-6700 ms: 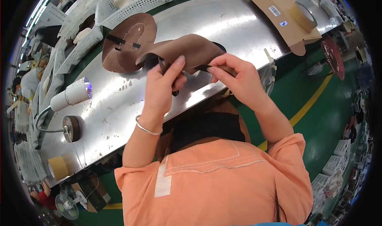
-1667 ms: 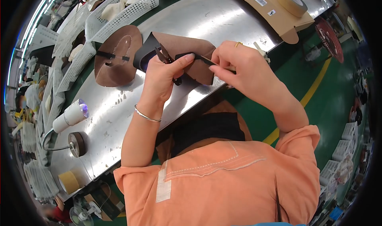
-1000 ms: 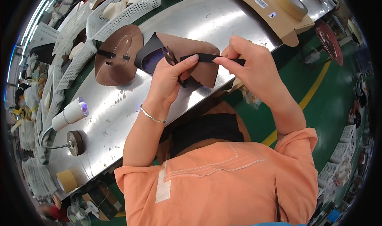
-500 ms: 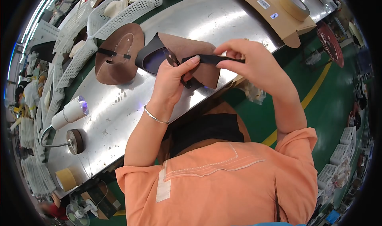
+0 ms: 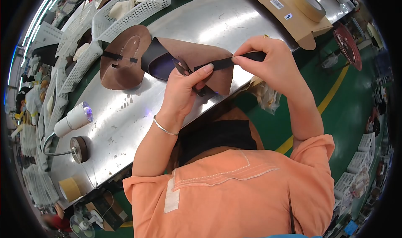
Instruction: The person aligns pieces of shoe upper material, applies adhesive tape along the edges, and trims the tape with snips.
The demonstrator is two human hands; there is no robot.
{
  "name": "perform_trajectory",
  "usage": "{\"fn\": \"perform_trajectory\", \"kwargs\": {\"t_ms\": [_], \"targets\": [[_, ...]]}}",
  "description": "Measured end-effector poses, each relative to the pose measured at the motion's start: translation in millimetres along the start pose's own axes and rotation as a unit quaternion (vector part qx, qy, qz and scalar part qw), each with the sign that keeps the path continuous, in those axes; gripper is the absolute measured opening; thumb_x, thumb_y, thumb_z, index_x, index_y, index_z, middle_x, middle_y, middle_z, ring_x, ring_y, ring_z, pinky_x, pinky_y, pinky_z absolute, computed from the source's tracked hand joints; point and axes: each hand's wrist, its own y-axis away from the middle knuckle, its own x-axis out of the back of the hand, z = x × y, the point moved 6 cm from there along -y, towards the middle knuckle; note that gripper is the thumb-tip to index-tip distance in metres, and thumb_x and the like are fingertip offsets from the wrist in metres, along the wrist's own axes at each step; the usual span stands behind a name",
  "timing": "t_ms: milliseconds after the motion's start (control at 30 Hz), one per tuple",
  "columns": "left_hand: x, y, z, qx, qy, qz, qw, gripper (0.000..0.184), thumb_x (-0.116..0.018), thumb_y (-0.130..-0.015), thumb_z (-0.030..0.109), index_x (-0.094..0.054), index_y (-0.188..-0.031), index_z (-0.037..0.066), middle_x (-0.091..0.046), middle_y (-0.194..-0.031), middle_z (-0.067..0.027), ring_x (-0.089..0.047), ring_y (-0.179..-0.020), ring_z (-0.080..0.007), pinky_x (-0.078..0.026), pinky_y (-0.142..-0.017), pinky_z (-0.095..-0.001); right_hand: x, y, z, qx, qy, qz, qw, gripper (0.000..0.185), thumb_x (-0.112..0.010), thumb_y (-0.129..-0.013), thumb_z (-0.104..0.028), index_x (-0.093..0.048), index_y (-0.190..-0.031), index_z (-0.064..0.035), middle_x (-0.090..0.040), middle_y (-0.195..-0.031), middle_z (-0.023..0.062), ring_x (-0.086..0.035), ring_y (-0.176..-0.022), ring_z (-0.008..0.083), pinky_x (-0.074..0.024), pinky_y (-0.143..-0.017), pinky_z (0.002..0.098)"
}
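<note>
A black strip (image 5: pixel 222 63) is stretched between my two hands. My left hand (image 5: pixel 184 87) pinches its near end under the thumb and also has a dark tool (image 5: pixel 182 67), like small snips, lodged in the palm. My right hand (image 5: pixel 268 64) grips the strip's other end between thumb and fingers. Behind and beneath the strip lies a brown shoe-like piece (image 5: pixel 194 51) with a black lining, its opening turned left. To its left a second brown piece (image 5: pixel 125 72), crossed by a black strap, rests on the metal table (image 5: pixel 121 125).
A lamp (image 5: pixel 74 119) on a round base stands at the left, with a tape roll (image 5: pixel 69 189) near the table's edge. White baskets (image 5: pixel 130 18) line the far side. A cardboard piece (image 5: pixel 289 11) carrying another tape roll (image 5: pixel 310 6) lies at the upper right.
My right hand's fingers, spread around the strip half a second ago, have closed on it. The strip now slants up to the right. Earlier, the brown piece was up in my hands; now it lies behind them.
</note>
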Motion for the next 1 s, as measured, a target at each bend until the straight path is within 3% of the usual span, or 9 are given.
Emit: {"fn": "perform_trajectory", "kwargs": {"t_ms": [300,400,500,567,600,700,767,900,1000], "targets": [[3.3,-1.3,-7.2,0.041,0.047,-0.026,0.998,0.010,-0.069,-0.081,0.008,-0.061,-0.087,0.006,-0.054,-0.073,0.0026,-0.044,-0.061,-0.0060,-0.034,-0.053,-0.0210,-8.2,-6.1,18.3,-0.061,-0.038,-0.028,0.997,0.015,-0.070,-0.077,-0.013,-0.067,-0.082,0.0005,-0.063,-0.080,0.0061,-0.056,-0.065,0.0104,-0.0432,-0.060,0.0257],[7.1,-2.3,-9.6,0.051,0.054,-0.028,0.997,0.011,-0.068,-0.082,0.009,-0.060,-0.089,0.007,-0.052,-0.072,0.0031,-0.043,-0.060,-0.0064,-0.034,-0.053,-0.0214,-14.5,-2.4,13.6,0.041,0.007,-0.003,0.999,0.014,-0.066,-0.082,-0.012,-0.061,-0.086,0.0007,-0.064,-0.092,0.0069,-0.056,-0.062,0.0096,-0.0435,-0.058,0.0248],[17.2,0.0,-10.4,0.049,0.034,-0.017,0.998,0.014,-0.067,-0.084,0.012,-0.057,-0.092,0.006,-0.050,-0.073,0.0022,-0.043,-0.061,-0.0076,-0.033,-0.053,-0.0222,-33.9,3.4,18.3,-0.059,-0.178,-0.062,0.980,0.011,-0.060,-0.087,-0.009,-0.055,-0.092,-0.0010,-0.063,-0.101,0.0075,-0.057,-0.061,0.0095,-0.0439,-0.055,0.0228],[28.6,6.3,-9.4,0.054,0.005,0.007,0.999,0.016,-0.065,-0.086,0.015,-0.054,-0.094,0.005,-0.051,-0.079,-0.0001,-0.042,-0.063,-0.0085,-0.032,-0.054,-0.0227,-38.7,6.0,13.1,-0.084,-0.176,-0.104,0.975,0.010,-0.056,-0.090,-0.007,-0.050,-0.095,-0.0009,-0.064,-0.089,0.0082,-0.060,-0.061,0.0100,-0.0456,-0.055,0.0222],[35.2,11.1,0.2,0.001,-0.082,0.058,0.995,0.017,-0.064,-0.087,0.015,-0.053,-0.095,0.005,-0.051,-0.082,-0.0007,-0.043,-0.065,-0.0085,-0.033,-0.056,-0.0223,-39.9,7.1,11.3,-0.085,-0.197,-0.105,0.971,0.010,-0.056,-0.090,-0.007,-0.050,-0.094,-0.0003,-0.063,-0.085,0.0083,-0.061,-0.062,0.0105,-0.0462,-0.056,0.0226],[40.6,33.7,34.6,-0.158,-0.354,0.160,0.908,0.020,-0.060,-0.089,0.012,-0.050,-0.105,0.004,-0.051,-0.098,-0.0029,-0.046,-0.077,-0.0085,-0.038,-0.067,-0.0203,-41.5,11.0,10.2,-0.071,-0.217,-0.093,0.969,0.010,-0.055,-0.090,-0.007,-0.050,-0.093,0.0008,-0.063,-0.077,0.0082,-0.063,-0.065,0.0116,-0.0482,-0.058,0.0234],[36.4,36.1,52.6,-0.204,-0.506,0.084,0.834,0.024,-0.057,-0.090,0.010,-0.049,-0.111,0.005,-0.054,-0.100,-0.0017,-0.050,-0.085,-0.0093,-0.040,-0.075,-0.0207,-42.0,11.9,9.3,-0.059,-0.203,-0.087,0.974,0.009,-0.055,-0.090,-0.006,-0.050,-0.093,0.0010,-0.063,-0.074,0.0080,-0.064,-0.067,0.0124,-0.0495,-0.060,0.0237],[-2.5,37.4,77.2,-0.230,-0.521,0.037,0.821,0.022,-0.061,-0.087,0.001,-0.055,-0.108,0.004,-0.062,-0.102,-0.0062,-0.057,-0.092,-0.0133,-0.046,-0.078,-0.0271,-42.4,12.0,6.3,-0.042,-0.183,-0.083,0.979,0.007,-0.054,-0.089,-0.004,-0.050,-0.092,0.0010,-0.063,-0.075,0.0080,-0.066,-0.071,0.0138,-0.0516,-0.064,0.0243],[-30.4,31.9,88.5,-0.413,-0.661,-0.046,0.625,0.026,-0.062,-0.074,-0.001,-0.058,-0.098,0.005,-0.062,-0.098,-0.0068,-0.058,-0.089,-0.0236,-0.047,-0.077,-0.0337,-40.8,13.1,5.7,-0.059,-0.184,-0.081,0.978,0.007,-0.054,-0.088,-0.002,-0.048,-0.090,0.0012,-0.065,-0.076,0.0085,-0.067,-0.073,0.0145,-0.0524,-0.064,0.0248]]}}
